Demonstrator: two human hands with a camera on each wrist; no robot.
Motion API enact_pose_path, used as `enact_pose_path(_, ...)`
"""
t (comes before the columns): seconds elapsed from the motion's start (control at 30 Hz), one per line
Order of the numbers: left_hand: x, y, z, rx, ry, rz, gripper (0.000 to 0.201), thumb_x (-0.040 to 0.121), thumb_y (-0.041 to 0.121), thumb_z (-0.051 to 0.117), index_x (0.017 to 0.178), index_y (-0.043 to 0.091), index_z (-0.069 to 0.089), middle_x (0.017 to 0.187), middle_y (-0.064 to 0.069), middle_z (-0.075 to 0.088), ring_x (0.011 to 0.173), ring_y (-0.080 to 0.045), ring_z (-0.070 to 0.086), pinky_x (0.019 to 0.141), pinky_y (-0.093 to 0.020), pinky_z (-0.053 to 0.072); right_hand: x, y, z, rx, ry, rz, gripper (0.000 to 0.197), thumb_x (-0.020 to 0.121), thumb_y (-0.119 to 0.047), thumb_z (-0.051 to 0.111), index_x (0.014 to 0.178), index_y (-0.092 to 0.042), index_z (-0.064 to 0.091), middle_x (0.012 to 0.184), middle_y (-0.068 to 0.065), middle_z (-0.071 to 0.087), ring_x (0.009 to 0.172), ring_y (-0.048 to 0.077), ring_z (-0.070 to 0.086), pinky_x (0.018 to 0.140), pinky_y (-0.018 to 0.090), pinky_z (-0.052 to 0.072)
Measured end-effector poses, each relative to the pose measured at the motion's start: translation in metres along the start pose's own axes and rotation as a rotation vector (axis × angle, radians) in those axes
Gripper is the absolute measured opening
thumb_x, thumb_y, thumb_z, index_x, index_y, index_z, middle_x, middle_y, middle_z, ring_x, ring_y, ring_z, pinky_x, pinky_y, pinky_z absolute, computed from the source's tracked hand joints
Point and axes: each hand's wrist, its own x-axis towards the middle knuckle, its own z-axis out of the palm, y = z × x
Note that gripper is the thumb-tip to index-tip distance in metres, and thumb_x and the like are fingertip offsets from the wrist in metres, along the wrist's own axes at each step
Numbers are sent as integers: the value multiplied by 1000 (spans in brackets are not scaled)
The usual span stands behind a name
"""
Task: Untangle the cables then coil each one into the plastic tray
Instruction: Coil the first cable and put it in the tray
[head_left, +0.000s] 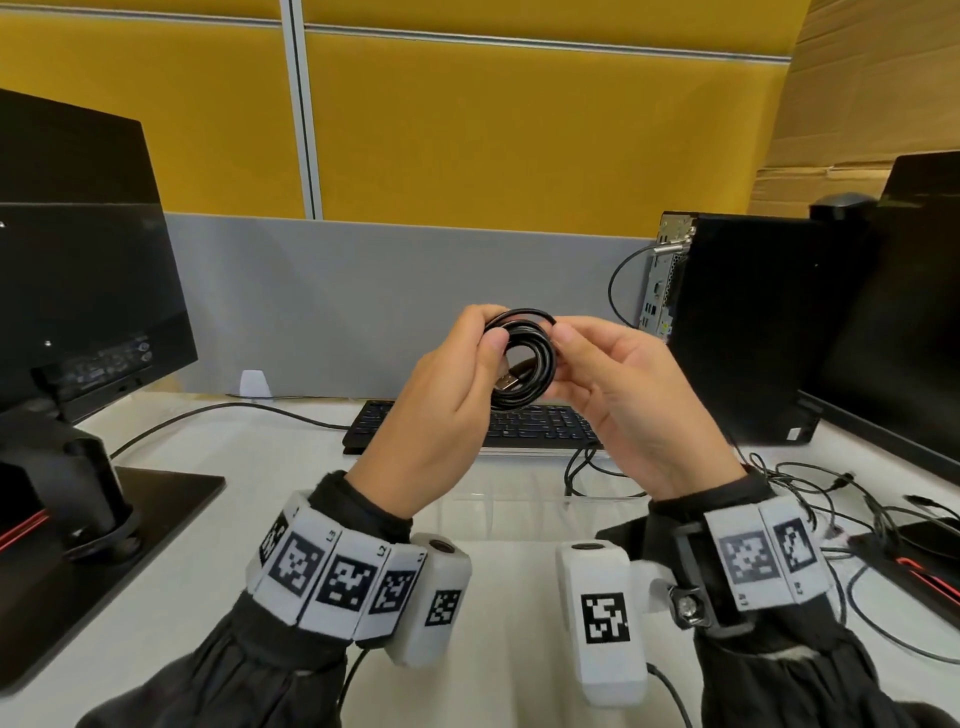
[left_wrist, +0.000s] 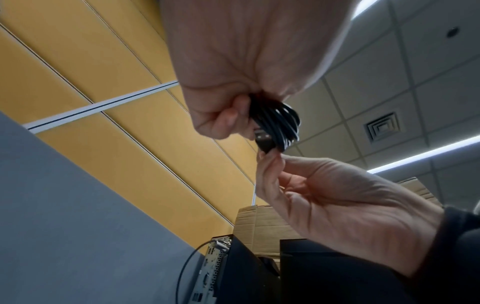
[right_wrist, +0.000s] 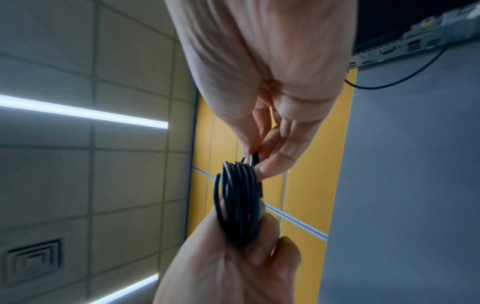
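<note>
a keyboard (head_left: 519, 426) lies at frame center under the raised hands, a pc (head_left: 748, 322) at right, a monitor (head_left: 78, 291) at left. loose cables (head_left: 831, 499) spread at lower right. the coil (head_left: 522, 364) is at center, above the desk (head_left: 260, 467); the left hand (head_left: 441, 415) grips it, and the right hand (head_left: 628, 405) pinches its right edge.

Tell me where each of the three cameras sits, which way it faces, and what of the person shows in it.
Head: looks forward and down at the desk; left hand and right hand hold a coiled black cable above the keyboard.
Left wrist: looks up along the left hand towards the ceiling; the right hand shows below.
Right wrist: looks up along the right hand; the left hand shows below.
All three share the cable.
</note>
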Motion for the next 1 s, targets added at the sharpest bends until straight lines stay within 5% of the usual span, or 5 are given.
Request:
enact_pose_path(0.2, 1, -5, 2, -19, -42, -42, 32, 98, 30, 27, 120, 22, 49, 107, 13, 59, 103, 0, 55, 88, -21, 47, 2, 4, 8, 287, 1, 163, 20, 94, -14, 48, 101, -6, 66, 82, 3, 71, 73, 11, 65, 67, 22, 56)
enact_pose_path(0.4, 2, -14, -5, -212, -56, -253, 29, 101, 23, 31, 122, 30, 49, 103, 19, 59, 88, 12, 56, 71, -12, 47, 4, 21, 25, 490, 78, 338, 13, 92, -13, 54, 104, -18, 53, 73, 1, 62, 59, 9, 56, 45, 16, 41)
enact_pose_path(0.6, 6, -23, -4, -25, 6, -214, 27, 101, 9, 27, 115, 15, 50, 89, 12, 56, 72, 13, 53, 57, -6, 38, -2, 11, 19, 152, -108, 181, 23, 88, -35, 55, 108, -24, 52, 88, 5, 64, 80, 17, 56, 67, 28, 38)
enact_pose_path(0.7, 4, -25, -4, 23, 8, -201, 23, 101, 18, 29, 114, 20, 48, 95, 10, 58, 84, 3, 57, 72, -18, 47, -6, 8, 17, -73, -214, 74, 34, 82, -14, 67, 113, -23, 57, 96, 4, 69, 85, 12, 62, 70, 22, 44)
enact_pose_path(1.0, 4, -21, -5, 35, -9, -156, 20, 100, 22, 32, 115, 17, 45, 97, 14, 55, 82, 9, 55, 68, -10, 43, -5, 12, 21, -339, -14, -144, 15, 85, -16, 65, 99, -17, 72, 97, 3, 70, 89, 11, 64, 72, 21, 53)
